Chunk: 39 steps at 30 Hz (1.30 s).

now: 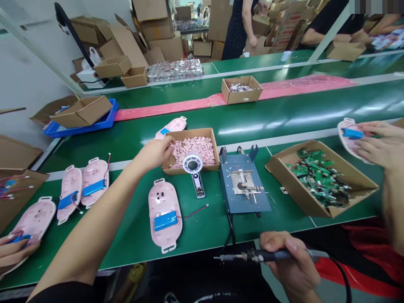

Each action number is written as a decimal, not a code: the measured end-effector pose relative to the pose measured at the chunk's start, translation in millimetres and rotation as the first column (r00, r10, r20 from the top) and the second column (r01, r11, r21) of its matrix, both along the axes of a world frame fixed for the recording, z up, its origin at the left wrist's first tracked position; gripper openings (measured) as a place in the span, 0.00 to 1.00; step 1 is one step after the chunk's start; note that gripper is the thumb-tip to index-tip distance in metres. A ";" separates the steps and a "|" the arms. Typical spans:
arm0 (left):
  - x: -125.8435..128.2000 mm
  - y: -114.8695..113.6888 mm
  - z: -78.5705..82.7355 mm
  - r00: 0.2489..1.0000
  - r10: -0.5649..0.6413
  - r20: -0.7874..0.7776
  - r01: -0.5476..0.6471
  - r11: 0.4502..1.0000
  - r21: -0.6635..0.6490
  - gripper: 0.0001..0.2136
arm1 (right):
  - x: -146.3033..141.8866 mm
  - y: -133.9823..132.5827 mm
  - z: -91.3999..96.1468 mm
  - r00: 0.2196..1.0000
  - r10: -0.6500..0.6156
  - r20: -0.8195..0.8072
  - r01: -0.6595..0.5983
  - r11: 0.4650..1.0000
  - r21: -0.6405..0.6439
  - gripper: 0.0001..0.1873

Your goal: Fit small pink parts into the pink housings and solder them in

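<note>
- Right hand (pixel 292 263), 5 o'clock, closed around soldering iron (pixel 252 255). Its tip is held off the bench edge, probably to spare the belt.
- One pink shell (pixel 160 198), 6 o'clock, lies open side up with blue battery (pixel 165 220) seated and leads free.
- Left hand (pixel 154 152), 11 o'clock, fingers curled at the rim of parts box (pixel 176 170). Cannot tell whether they pinch a piece.
- Count: three shells (pixel 94 181) at 9 o'clock, six in all; one iron stand (pixel 243 189); one box of green boards (pixel 303 202), 2 o'clock.

Your left arm (pixel 94 227) is bare from the left hand (pixel 154 152) to the upper arm, where a black sleeve (pixel 59 294) begins. Your right hand (pixel 290 263) is bare to the wrist, nails trimmed short. Whether the red cloth (pixel 356 269) beside it is yours is unclear.
</note>
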<state>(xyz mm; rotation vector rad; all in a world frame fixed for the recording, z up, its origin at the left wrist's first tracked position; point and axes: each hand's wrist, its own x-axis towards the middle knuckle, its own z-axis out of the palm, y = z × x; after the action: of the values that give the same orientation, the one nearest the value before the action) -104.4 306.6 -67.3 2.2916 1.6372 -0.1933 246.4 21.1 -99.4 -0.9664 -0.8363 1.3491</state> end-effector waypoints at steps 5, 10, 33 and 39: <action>-2.6 7.8 -7.9 1.000 -0.014 -0.017 0.015 0.998 0.056 0.15 | -8.5 -0.6 -0.7 1.000 -0.012 -0.008 0.012 1.000 0.002 0.21; 10.2 17.7 -30.7 0.983 -0.073 -0.166 0.089 0.992 0.092 0.09 | -13.7 3.4 2.8 0.999 -0.035 0.028 0.035 0.999 0.004 0.20; -74.2 -171.0 -13.2 0.719 0.494 0.490 -0.378 0.868 -0.321 0.18 | -12.8 7.1 5.0 0.995 0.097 0.006 -0.097 0.995 0.023 0.22; -69.7 -167.2 -5.5 0.829 0.347 0.438 -0.260 0.933 -0.248 0.14 | -21.4 11.5 4.4 0.990 0.138 -0.022 -0.138 0.990 0.008 0.23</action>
<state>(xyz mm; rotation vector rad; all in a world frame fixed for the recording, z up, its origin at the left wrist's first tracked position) -174.1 139.4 -72.9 1.7275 1.6087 0.2714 225.0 32.6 -95.1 -0.9001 -0.9040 1.4720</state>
